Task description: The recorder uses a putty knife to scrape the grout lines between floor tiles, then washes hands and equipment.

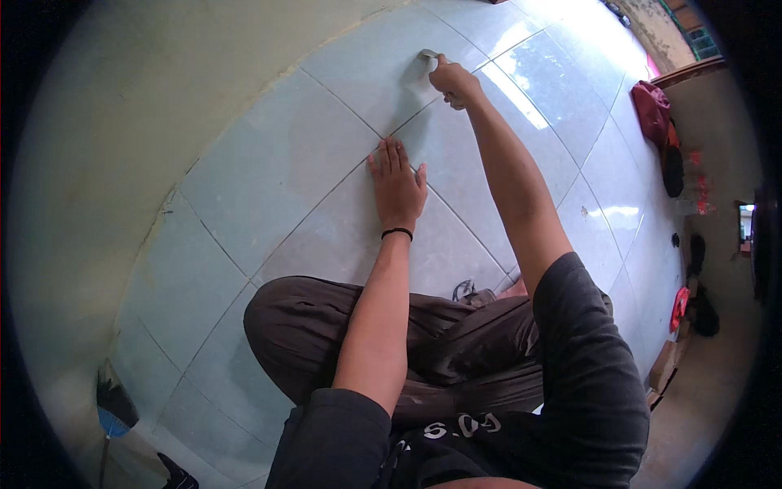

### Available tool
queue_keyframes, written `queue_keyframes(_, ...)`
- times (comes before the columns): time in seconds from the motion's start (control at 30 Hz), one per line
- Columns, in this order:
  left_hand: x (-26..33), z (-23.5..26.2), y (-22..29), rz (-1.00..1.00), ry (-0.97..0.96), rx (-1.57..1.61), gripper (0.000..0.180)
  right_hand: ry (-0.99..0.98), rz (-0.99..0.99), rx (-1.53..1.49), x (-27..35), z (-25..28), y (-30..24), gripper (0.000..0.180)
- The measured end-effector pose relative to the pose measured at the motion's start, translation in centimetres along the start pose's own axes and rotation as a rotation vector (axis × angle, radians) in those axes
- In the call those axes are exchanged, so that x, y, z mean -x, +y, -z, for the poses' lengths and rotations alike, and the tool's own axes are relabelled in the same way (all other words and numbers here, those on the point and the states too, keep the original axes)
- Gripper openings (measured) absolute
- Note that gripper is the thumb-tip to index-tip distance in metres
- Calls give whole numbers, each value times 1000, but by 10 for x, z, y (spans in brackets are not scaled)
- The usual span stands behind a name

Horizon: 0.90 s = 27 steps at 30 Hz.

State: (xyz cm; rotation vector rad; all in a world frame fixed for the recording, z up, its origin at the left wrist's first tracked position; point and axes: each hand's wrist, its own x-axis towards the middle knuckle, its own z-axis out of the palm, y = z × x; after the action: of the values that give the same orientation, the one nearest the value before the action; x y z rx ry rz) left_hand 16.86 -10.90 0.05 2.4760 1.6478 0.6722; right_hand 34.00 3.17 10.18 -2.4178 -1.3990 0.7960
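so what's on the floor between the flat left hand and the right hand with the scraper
Nothing but bare floor tile with a grout line crossing it, as the head view shows. The left hand lies flat; the right hand grips a small scraper farther out.

1. The left hand [397, 189] lies flat, palm down, fingers together and pointing away from the body, its forearm straight.
2. A dark band circles the left wrist.
3. The right arm stretches far forward, nearly straight.
4. The right hand [453, 80] is curled closed, knuckles up.
5. The legs are folded beneath the person.
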Motion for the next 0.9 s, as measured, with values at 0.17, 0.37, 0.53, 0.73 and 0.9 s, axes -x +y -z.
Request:
queue_keyframes(0.17,3,-2,-8,19,-25,-15,60,-25,-72,-25,12,-22,-7,52)
queue_keyframes(0.37,-1,-2,0,0,-3,19,60,41,-5,107,-3,-3,-4,56)
queue_keyframes(0.53,6,1,-16,37,2,16,58,-34,-143,-65,18,-24,-22,45)
queue_keyframes(0.73,0,-1,-2,18,-9,30,60,138,37,72,-18,-23,1,40)
queue_keyframes(0.9,-1,-1,-1,28,-20,44,59,137,2,-24,-27,-34,15,39)
